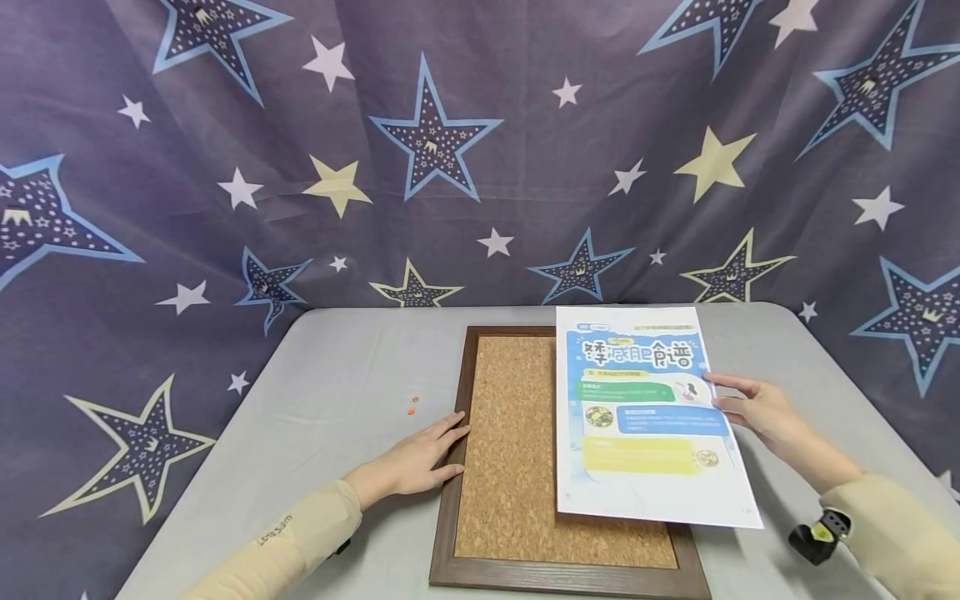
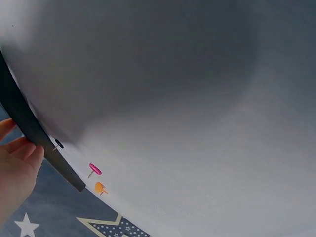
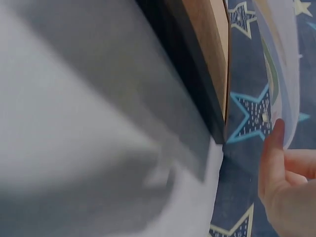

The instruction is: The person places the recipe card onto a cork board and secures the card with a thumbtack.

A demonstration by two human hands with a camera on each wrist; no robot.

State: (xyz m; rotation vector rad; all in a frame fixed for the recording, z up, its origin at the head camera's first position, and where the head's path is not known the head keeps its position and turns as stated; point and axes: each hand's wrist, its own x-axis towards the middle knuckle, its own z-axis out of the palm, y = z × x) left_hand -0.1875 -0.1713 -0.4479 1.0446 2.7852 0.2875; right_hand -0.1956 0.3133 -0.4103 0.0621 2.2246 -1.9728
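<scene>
A cork board (image 1: 510,467) with a dark brown frame lies flat on the table. My left hand (image 1: 420,457) rests at its left edge, the fingertips touching the frame (image 2: 54,158) in the left wrist view. My right hand (image 1: 772,417) pinches the right edge of a printed paper sheet (image 1: 652,492) between thumb and fingers. The sheet hangs over the right part of the board and covers it there. In the right wrist view the thumb presses one side of the curved sheet (image 3: 291,74).
Small pushpins lie left of the board: an orange pin (image 2: 100,188), a pink pin (image 2: 95,169) and a black pin (image 2: 59,143). The table (image 1: 360,358) has a pale grey cover. Behind it hangs a star-patterned curtain (image 1: 517,167).
</scene>
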